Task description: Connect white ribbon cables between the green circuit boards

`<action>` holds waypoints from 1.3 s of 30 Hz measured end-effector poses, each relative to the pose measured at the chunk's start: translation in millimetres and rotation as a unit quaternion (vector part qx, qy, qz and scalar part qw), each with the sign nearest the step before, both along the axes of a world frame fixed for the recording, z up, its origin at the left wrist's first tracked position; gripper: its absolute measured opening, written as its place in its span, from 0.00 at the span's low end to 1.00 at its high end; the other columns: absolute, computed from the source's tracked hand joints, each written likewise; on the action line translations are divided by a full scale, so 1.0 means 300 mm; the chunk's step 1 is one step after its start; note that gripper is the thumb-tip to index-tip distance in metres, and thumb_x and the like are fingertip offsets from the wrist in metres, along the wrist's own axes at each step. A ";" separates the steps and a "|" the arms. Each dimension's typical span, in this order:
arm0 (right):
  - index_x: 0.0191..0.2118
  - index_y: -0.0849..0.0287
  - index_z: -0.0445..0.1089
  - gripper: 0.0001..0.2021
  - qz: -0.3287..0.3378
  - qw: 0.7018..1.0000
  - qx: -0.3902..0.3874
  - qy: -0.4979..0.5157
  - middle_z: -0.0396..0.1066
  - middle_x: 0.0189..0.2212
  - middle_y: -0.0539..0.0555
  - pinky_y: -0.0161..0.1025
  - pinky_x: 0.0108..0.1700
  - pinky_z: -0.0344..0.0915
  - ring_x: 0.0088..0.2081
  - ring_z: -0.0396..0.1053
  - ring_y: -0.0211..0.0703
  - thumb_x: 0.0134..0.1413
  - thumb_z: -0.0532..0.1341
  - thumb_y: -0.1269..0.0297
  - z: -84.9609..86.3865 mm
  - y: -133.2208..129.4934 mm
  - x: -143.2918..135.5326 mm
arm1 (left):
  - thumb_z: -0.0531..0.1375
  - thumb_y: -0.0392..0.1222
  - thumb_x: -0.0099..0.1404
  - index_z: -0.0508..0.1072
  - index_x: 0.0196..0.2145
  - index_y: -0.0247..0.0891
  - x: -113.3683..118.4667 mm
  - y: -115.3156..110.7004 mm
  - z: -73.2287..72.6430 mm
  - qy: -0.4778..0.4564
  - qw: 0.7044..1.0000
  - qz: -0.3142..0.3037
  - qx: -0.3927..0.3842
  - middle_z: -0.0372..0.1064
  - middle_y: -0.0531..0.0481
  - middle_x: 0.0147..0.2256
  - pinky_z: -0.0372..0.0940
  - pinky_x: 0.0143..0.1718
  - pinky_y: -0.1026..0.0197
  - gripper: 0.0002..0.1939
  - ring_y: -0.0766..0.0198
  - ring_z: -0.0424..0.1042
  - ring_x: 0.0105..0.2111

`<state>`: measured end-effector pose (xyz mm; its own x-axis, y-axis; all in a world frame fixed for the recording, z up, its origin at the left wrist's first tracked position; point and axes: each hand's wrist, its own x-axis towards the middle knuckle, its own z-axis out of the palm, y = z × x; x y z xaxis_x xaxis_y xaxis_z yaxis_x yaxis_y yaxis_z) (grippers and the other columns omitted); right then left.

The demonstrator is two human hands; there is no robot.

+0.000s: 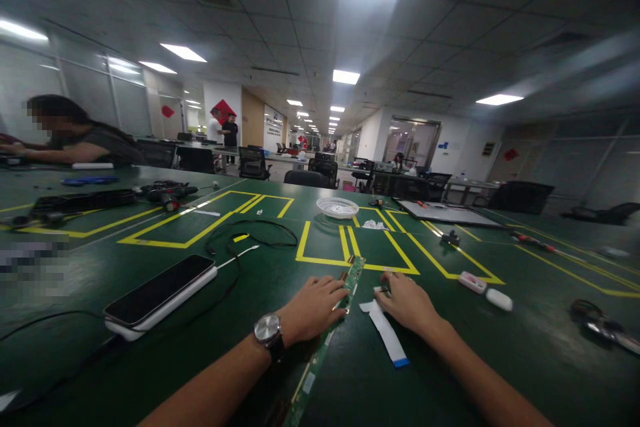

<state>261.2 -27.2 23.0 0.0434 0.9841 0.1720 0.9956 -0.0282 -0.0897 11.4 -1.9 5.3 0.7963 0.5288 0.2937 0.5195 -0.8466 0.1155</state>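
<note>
A long, narrow green circuit board (311, 380) runs away from me across the green table. My left hand (314, 308), with a watch (269, 330) on the wrist, rests over the board, its fingers bent around the upper part. A white flat ribbon cable (387, 337) with a blue end lies to the right of the board. Over that cable's far end my right hand (407, 300) is closed, thumb and fingers pinching it. The right fingertips partly hide this end, and I cannot tell whether it touches the board.
Left of my hands, a phone (160, 287) lies on a white block beside a black cable (235, 280). A white basket (337, 207) stands farther back. An eraser (473, 282) and a white case (499, 299) sit at right. Someone (80, 133) sits at the far left.
</note>
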 end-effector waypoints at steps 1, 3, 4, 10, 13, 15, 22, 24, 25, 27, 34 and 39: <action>0.45 0.59 0.71 0.16 0.016 1.000 -0.004 0.007 0.72 0.42 0.61 0.42 0.43 0.61 0.45 0.70 0.52 0.59 0.55 0.54 0.001 -0.002 -0.002 | 0.52 0.48 0.73 0.64 0.58 0.45 0.001 0.000 -0.002 0.002 1.000 0.001 -0.002 0.63 0.47 0.58 0.58 0.52 0.51 0.18 0.53 0.62 0.56; 0.41 0.58 0.72 0.13 0.055 0.998 -0.005 0.031 0.72 0.39 0.59 0.39 0.41 0.60 0.42 0.70 0.49 0.60 0.55 0.56 0.001 -0.006 -0.010 | 0.51 0.48 0.74 0.64 0.58 0.45 0.003 0.000 -0.005 0.004 1.000 0.004 -0.002 0.64 0.47 0.58 0.58 0.52 0.51 0.18 0.53 0.62 0.56; 0.40 0.57 0.72 0.12 0.074 0.996 -0.002 0.046 0.72 0.38 0.57 0.38 0.40 0.60 0.41 0.70 0.48 0.59 0.56 0.57 0.000 -0.008 -0.017 | 0.51 0.48 0.74 0.64 0.58 0.45 0.004 -0.001 -0.006 0.004 1.000 0.006 0.000 0.64 0.47 0.58 0.58 0.52 0.51 0.18 0.53 0.62 0.56; 0.39 0.56 0.71 0.08 0.098 0.992 0.028 0.072 0.72 0.34 0.53 0.36 0.36 0.57 0.37 0.69 0.45 0.56 0.58 0.61 -0.013 -0.017 -0.087 | 0.51 0.47 0.74 0.64 0.58 0.44 0.010 -0.005 -0.011 0.005 1.000 0.010 0.006 0.64 0.46 0.58 0.59 0.51 0.50 0.18 0.53 0.62 0.55; 0.40 0.56 0.70 0.08 0.087 0.994 0.043 0.056 0.72 0.34 0.54 0.36 0.37 0.56 0.37 0.69 0.45 0.55 0.58 0.62 -0.021 -0.012 -0.106 | 0.52 0.47 0.73 0.64 0.58 0.44 0.013 -0.007 -0.009 0.007 1.000 0.010 0.005 0.64 0.46 0.58 0.59 0.52 0.49 0.18 0.52 0.62 0.55; 0.40 0.56 0.70 0.08 0.092 0.993 0.053 0.050 0.72 0.34 0.53 0.37 0.38 0.56 0.37 0.69 0.45 0.55 0.59 0.63 -0.027 -0.007 -0.108 | 0.52 0.46 0.73 0.65 0.57 0.43 0.014 -0.009 -0.005 0.009 1.000 0.010 0.004 0.64 0.46 0.57 0.59 0.52 0.49 0.17 0.52 0.62 0.55; 0.40 0.56 0.69 0.07 0.110 0.991 0.063 0.048 0.73 0.34 0.52 0.37 0.38 0.56 0.37 0.69 0.45 0.56 0.59 0.63 -0.038 0.000 -0.110 | 0.51 0.45 0.74 0.66 0.56 0.43 0.013 -0.022 0.014 0.008 1.000 0.013 -0.002 0.65 0.46 0.56 0.59 0.51 0.51 0.16 0.54 0.63 0.54; 0.40 0.56 0.69 0.07 0.110 0.991 0.065 0.047 0.73 0.34 0.53 0.37 0.39 0.56 0.37 0.69 0.45 0.56 0.59 0.63 -0.040 0.000 -0.113 | 0.51 0.45 0.74 0.66 0.56 0.43 0.012 -0.024 0.016 0.006 1.000 0.012 -0.004 0.66 0.46 0.56 0.59 0.51 0.51 0.16 0.54 0.63 0.54; 0.40 0.56 0.69 0.07 0.114 0.990 0.066 0.050 0.73 0.34 0.53 0.37 0.39 0.57 0.37 0.69 0.45 0.56 0.59 0.64 -0.041 0.000 -0.114 | 0.51 0.46 0.73 0.66 0.55 0.43 0.011 -0.023 0.016 0.005 1.000 0.011 -0.005 0.66 0.46 0.56 0.59 0.51 0.51 0.16 0.54 0.63 0.54; 0.40 0.57 0.69 0.06 0.127 0.988 0.065 0.063 0.73 0.34 0.53 0.37 0.40 0.58 0.38 0.69 0.45 0.56 0.59 0.65 -0.042 0.005 -0.111 | 0.51 0.46 0.73 0.66 0.55 0.43 0.010 -0.019 0.014 0.006 1.000 0.008 -0.009 0.66 0.47 0.56 0.59 0.50 0.51 0.15 0.53 0.63 0.54; 0.36 0.57 0.71 0.04 0.217 0.971 0.044 0.089 0.72 0.33 0.52 0.37 0.38 0.59 0.36 0.68 0.44 0.56 0.60 0.64 -0.038 0.041 -0.060 | 0.52 0.45 0.73 0.64 0.57 0.46 0.000 0.006 -0.003 0.002 0.999 -0.011 -0.034 0.64 0.48 0.58 0.59 0.52 0.50 0.17 0.53 0.61 0.56; 0.35 0.58 0.71 0.04 0.251 0.963 0.046 0.091 0.72 0.32 0.52 0.37 0.38 0.60 0.35 0.68 0.43 0.56 0.61 0.64 -0.044 0.061 -0.037 | 0.53 0.45 0.73 0.63 0.58 0.47 -0.001 0.006 0.001 0.004 0.999 -0.013 -0.044 0.64 0.48 0.59 0.59 0.51 0.49 0.17 0.52 0.60 0.57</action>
<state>250.1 -8.9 9.8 -0.3957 0.8698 0.2947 0.8491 0.4688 -0.2435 11.0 -0.2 5.5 0.8123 0.5317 0.2396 0.4991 -0.8463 0.1860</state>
